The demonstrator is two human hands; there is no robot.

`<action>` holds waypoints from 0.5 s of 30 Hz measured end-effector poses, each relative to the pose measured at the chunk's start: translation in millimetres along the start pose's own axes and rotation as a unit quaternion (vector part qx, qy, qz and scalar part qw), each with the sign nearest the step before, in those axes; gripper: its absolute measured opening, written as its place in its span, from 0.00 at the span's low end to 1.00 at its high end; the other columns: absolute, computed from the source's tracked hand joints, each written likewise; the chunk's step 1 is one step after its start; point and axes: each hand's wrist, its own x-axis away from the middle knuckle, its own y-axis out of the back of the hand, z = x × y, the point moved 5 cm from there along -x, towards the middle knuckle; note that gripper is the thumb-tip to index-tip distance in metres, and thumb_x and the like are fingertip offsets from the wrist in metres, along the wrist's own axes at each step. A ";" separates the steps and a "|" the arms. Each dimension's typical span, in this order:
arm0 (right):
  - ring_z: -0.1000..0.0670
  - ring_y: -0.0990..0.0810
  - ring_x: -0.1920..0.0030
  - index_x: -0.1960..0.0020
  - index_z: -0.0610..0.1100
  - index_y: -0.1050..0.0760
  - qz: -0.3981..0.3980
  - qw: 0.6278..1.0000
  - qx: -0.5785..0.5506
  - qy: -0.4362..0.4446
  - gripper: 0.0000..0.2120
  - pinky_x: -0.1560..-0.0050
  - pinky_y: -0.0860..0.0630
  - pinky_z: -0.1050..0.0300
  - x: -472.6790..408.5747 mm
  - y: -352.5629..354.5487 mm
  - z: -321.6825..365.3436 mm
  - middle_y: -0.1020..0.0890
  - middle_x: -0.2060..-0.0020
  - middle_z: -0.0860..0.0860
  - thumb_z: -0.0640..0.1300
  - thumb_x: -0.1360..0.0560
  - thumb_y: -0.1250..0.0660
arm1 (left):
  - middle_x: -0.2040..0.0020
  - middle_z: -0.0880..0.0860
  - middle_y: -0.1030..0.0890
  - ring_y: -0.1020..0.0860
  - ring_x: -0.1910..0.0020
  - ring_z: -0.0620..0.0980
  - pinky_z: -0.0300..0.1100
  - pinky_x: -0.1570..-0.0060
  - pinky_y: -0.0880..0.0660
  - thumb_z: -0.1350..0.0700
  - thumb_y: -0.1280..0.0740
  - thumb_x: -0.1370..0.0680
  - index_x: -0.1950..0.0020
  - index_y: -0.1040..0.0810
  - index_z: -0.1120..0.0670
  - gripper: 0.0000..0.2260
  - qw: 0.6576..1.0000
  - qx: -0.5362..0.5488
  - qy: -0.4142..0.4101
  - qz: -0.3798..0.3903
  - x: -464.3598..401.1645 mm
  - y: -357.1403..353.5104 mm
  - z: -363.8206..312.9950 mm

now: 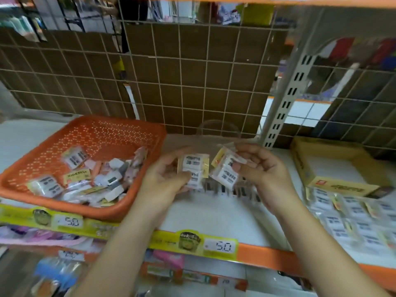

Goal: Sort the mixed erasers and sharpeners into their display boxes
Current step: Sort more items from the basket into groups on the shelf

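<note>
An orange basket (90,129) at the left of the white shelf holds several mixed packets of erasers and sharpeners (102,179). Above the shelf's middle, my left hand (165,179) grips a clear packet of white erasers (194,168). Beside it my right hand (261,168) pinches a second eraser packet (225,170), tilted to the left. A yellow cardboard display box (334,183) stands at the right, with rows of eraser packets (347,217) laid out in front of it. The picture is blurred.
A wire grid backed with cardboard (192,71) closes the shelf's rear. A white slotted upright (287,99) stands at the back right. Dark small items (231,189) sit below my hands. Yellow price strips (220,246) line the shelf's orange front edge.
</note>
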 end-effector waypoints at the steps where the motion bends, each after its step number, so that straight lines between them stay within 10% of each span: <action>1: 0.58 0.19 0.59 0.52 0.45 0.23 -0.013 1.000 0.000 -0.004 0.18 0.60 0.22 0.65 4.1 10.8 -0.6 0.17 0.63 0.56 0.25 0.34 0.33 | 0.63 0.45 0.17 0.19 0.63 0.43 0.38 0.63 0.21 0.76 0.39 0.29 0.51 0.22 0.48 0.23 1.000 0.006 0.010 0.005 1.1 -10.1 5.4; 7: 0.54 0.20 0.62 0.54 0.47 0.21 -0.115 0.993 -0.006 -0.034 0.14 0.58 0.22 0.62 38.1 74.7 -6.9 0.18 0.64 0.51 0.30 0.33 0.32 | 0.56 0.50 0.18 0.21 0.56 0.48 0.49 0.52 0.23 0.74 0.35 0.31 0.50 0.21 0.46 0.23 0.997 -0.025 0.035 0.060 14.0 -60.1 27.7; 15: 0.48 0.20 0.51 0.53 0.51 0.20 -0.188 0.979 0.030 -0.078 0.14 0.47 0.24 0.53 77.8 135.7 -12.8 0.19 0.54 0.51 0.34 0.31 0.30 | 0.53 0.48 0.17 0.19 0.55 0.43 0.34 0.59 0.23 0.73 0.34 0.30 0.47 0.23 0.48 0.21 0.991 -0.021 0.061 0.121 34.0 -111.1 45.9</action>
